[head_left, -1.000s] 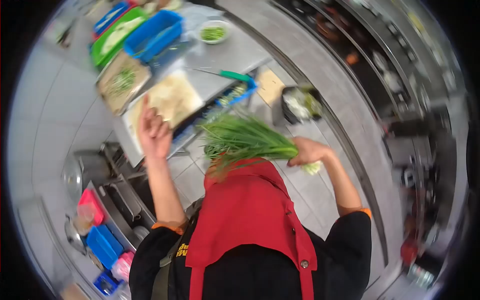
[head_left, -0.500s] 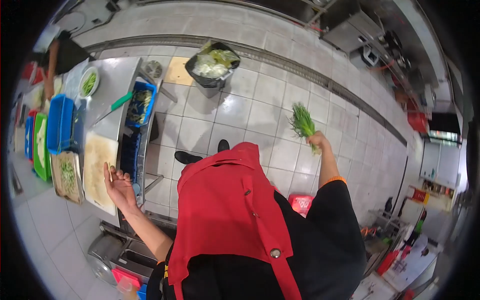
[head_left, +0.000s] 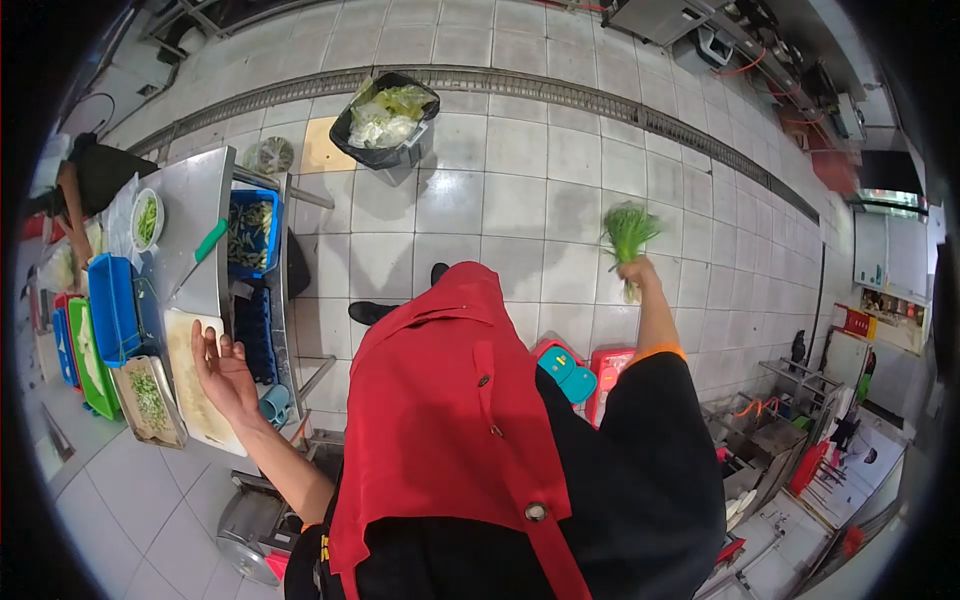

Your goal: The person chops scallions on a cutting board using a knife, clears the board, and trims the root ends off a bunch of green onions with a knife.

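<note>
My right hand [head_left: 637, 270] is closed round the white base of a bunch of green leafy stalks [head_left: 630, 232], held out over the tiled floor with the leaf tips pointing away. My left hand [head_left: 226, 378] has its fingers apart and holds nothing; it hovers near the edge of a white cutting board [head_left: 196, 385] on the steel table. Beyond that hand lies a knife with a green handle [head_left: 211, 240]. A tray of chopped greens [head_left: 148, 398] is beside the board.
A bin with a black liner [head_left: 386, 122] stands on the floor. Blue bins [head_left: 113, 310], a green tray [head_left: 90, 362] and a bowl of cut greens [head_left: 147, 220] are at the left. Red and teal containers [head_left: 570, 375] sit behind my right side. A co-worker's arm [head_left: 72, 205] reaches in at the far left.
The view has swung right, away from the table. My right hand has carried the green bunch outward from in front of my body. My left hand stays near the board, its fingers apart.
</note>
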### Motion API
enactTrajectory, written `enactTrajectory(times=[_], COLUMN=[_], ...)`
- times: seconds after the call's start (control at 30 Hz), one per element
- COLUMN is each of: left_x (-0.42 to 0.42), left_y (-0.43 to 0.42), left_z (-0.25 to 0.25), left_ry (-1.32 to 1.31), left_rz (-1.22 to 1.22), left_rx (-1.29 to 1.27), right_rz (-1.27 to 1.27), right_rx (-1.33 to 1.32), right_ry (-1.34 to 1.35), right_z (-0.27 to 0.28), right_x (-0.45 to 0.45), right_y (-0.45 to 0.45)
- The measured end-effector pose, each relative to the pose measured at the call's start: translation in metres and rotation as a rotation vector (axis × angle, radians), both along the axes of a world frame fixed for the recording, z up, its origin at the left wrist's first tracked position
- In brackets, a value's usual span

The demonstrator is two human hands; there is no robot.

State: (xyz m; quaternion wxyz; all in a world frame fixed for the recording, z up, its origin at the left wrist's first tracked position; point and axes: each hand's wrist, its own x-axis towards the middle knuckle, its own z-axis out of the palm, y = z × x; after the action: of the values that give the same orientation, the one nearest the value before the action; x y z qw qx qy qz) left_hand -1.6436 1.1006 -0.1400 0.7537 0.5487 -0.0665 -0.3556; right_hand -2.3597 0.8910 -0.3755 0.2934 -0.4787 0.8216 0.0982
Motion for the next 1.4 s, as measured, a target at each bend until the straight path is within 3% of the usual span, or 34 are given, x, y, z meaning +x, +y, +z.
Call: enactTrajectory(times=[0.03, 0.1, 0.13, 0.17, 0.23, 0.27, 0.33, 0.4, 0.43, 0.47, 0.53, 0.6, 0.63, 0.7, 0.73, 0.77, 0.83, 0.87, 0.93, 0.97, 1.03, 1.13, 1.17, 1.23, 1.27, 1.3, 1.33, 1.4], left_x=[-0.002, -0.009, -0.016, -0.022, -0.034, -0.046, -0.077, -0.099, -0.124, -0.138, -0.174, -0.196, -0.193, -0.183, -0.17, -0.156, -0.128, -0.117, -0.097, -0.089, -0.079, -0.07, -0.062, -0.045, -0.034, -0.026, -0.016, 0.018], left_y=[-0.006, -0.018, -0.024, -0.031, -0.046, -0.057, -0.079, -0.097, -0.108, -0.119, -0.148, -0.16, -0.158, -0.157, -0.147, -0.134, -0.111, -0.1, -0.075, -0.061, -0.028, 0.012, 0.026, 0.05, 0.072, 0.102, 0.129, 0.147], left_z=[0.004, 0.013, 0.015, 0.015, 0.019, 0.023, 0.035, 0.031, 0.052, 0.045, 0.046, 0.024, 0.029, 0.042, 0.034, 0.021, -0.008, -0.017, -0.031, -0.035, -0.038, -0.037, -0.038, -0.041, -0.051, -0.072, -0.087, -0.068], left_ry=[-0.016, -0.052, -0.084, -0.086, -0.213, -0.306, -0.616, -0.88, -1.077, -1.301, -1.505, -1.694, -1.707, -1.146, -1.182, -1.171, -1.007, -0.997, -0.531, -0.536, -0.417, -0.342, -0.337, -0.354, -0.316, -0.583, -0.848, -0.752], left_rz=[-0.01, -0.046, -0.072, -0.075, -0.194, -0.236, -0.404, -0.713, -0.869, -0.919, -1.022, -0.958, -0.946, -1.44, -1.41, -1.392, -1.402, -1.361, -1.487, -1.4, -1.319, -1.083, -1.01, -0.973, -0.835, -0.749, -0.652, -0.436], left_rx=[0.019, 0.038, 0.052, 0.051, 0.128, 0.21, 0.279, 0.266, 0.291, 0.185, -0.083, -0.189, -0.166, 0.578, 0.678, 0.696, 0.529, 0.547, 0.37, 0.395, 0.399, 0.433, 0.444, 0.712, 0.711, 0.928, 1.144, 1.444], right_rz=[-0.008, -0.506, -0.194, -0.198, -0.063, -0.059, 0.154, 0.495, 0.673, 0.845, 1.048, 1.285, 1.306, 1.481, 1.506, 1.53, 1.331, 1.279, 1.309, 1.313, 1.475, 1.773, 1.915, 2.086, 2.218, 2.33, 2.356, 2.356], right_rx=[0.0, 0.079, -0.043, -0.044, 0.306, 0.309, -0.014, 0.249, 0.194, 0.131, 0.145, 0.139, 0.133, 0.412, 0.552, 0.56, 1.002, 1.094, 1.196, 1.273, 1.225, 1.141, 1.004, 0.85, 0.645, 0.429, 0.421, -0.038], right_ry=[-0.008, -0.565, -0.109, -0.11, -0.315, -0.318, 0.12, -0.005, -0.062, -0.119, -0.255, -0.454, -0.466, -0.596, -0.571, -0.572, -0.766, -0.799, -0.699, -0.611, -0.615, -0.463, -0.34, -0.192, -0.155, -0.13, -0.118, 0.097], right_z=[-0.002, 0.015, 0.03, 0.031, 0.027, 0.029, 0.037, 0.063, 0.076, 0.093, 0.157, 0.209, 0.229, 0.254, 0.244, 0.231, 0.213, 0.215, 0.218, 0.221, 0.226, 0.268, 0.286, 0.318, 0.331, 0.345, 0.359, 0.383], right_x=[0.004, 0.005, 0.029, 0.033, 0.046, 0.059, 0.104, 0.164, 0.198, 0.233, 0.304, 0.355, 0.37, 0.394, 0.404, 0.411, 0.422, 0.43, 0.447, 0.464, 0.491, 0.551, 0.571, 0.611, 0.632, 0.651, 0.67, 0.703], right_y=[-0.002, -0.012, -0.015, -0.024, -0.037, -0.04, -0.05, -0.071, -0.072, -0.073, -0.066, -0.05, -0.047, -0.048, -0.053, -0.056, -0.066, -0.064, -0.059, -0.057, -0.05, -0.039, -0.036, -0.032, -0.029, -0.024, -0.017, -0.005])
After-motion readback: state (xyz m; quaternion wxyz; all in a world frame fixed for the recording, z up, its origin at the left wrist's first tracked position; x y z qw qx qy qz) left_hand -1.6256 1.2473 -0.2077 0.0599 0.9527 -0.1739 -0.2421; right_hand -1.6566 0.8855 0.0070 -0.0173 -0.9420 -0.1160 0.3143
